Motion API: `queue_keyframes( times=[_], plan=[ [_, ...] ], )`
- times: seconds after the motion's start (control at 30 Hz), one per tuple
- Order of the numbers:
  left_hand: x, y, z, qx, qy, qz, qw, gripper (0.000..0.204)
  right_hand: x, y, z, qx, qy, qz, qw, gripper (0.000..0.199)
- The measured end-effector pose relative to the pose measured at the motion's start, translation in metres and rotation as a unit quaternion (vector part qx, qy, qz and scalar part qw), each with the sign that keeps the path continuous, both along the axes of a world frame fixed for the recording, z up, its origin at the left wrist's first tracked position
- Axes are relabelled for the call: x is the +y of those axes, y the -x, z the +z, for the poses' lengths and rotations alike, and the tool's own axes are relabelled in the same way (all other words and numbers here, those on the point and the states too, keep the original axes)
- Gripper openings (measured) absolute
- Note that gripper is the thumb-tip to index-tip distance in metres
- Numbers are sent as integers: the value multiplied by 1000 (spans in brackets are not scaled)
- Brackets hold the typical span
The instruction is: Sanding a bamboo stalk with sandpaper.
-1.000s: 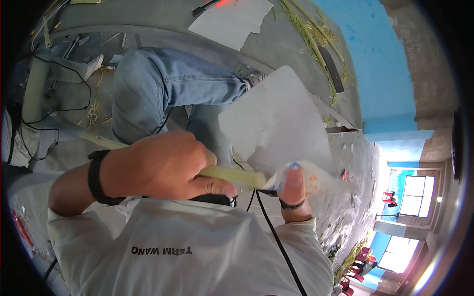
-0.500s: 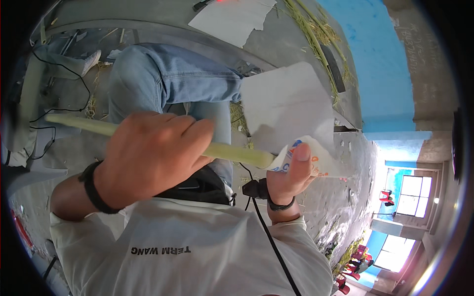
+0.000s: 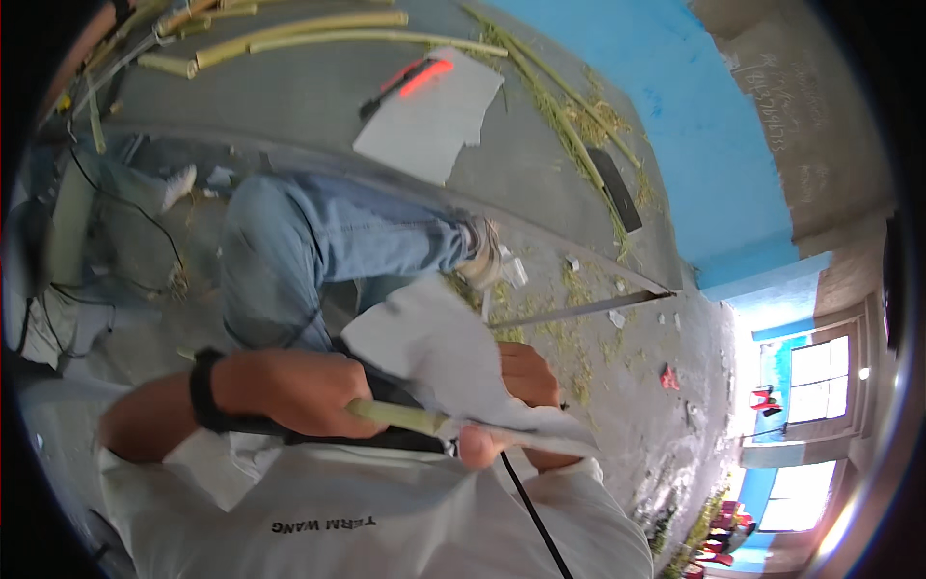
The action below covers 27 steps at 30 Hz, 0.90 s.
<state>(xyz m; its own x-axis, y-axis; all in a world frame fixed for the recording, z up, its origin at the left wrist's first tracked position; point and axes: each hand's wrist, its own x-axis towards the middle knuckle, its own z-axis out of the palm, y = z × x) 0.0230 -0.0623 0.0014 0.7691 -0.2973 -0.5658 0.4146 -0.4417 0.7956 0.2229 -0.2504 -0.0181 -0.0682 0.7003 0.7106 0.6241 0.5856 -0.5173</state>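
My left hand (image 3: pixel 299 391), with a black band at the wrist, is closed round a pale green stalk (image 3: pixel 400 416). The stalk sticks out to the right toward my other hand, and most of its left part is hidden. In my right hand (image 3: pixel 529 374) is a torn white sheet (image 3: pixel 424 328), like paper or thin plastic. The thumb presses the sheet where the stalk's right end meets it; the fingers lie partly behind the sheet. Both hands are close to the front of my white shirt (image 3: pixel 386 511).
Beyond my jeans-clad leg (image 3: pixel 338 232), a grey surface (image 3: pixel 270 96) holds several long stalks (image 3: pixel 376 39), another torn white sheet (image 3: pixel 424 125) with a red-and-black tool (image 3: pixel 410 82), and a dark flat bar (image 3: pixel 615 188). Green shreds (image 3: pixel 559 338) litter the floor. A black cord (image 3: pixel 531 521) hangs before me.
Both hands have come down nearer my chest. The white sheet has swung left between the hands, and the stalk's visible length is shorter. More of the grey surface and its stalks shows.
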Motion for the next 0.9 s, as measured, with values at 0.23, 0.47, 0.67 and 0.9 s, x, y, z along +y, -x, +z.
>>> queue_keyframes(
  times=[0.23,0.47,0.67,0.9],
  plan=[
    [-11,-10,0,-502,-459,250,689,36,2,22,-42,304,144,-372,865,19],
    [1,-12,-1,-452,-412,212,762,37,15,5,23,61,51,-170,982,28],
    [4,7,9,-347,-217,105,907,33,34,18,49,50,-156,-57,985,14],
    [-7,13,19,-402,-298,198,843,27,26,10,41,-16,-42,-109,993,19]
  ],
)
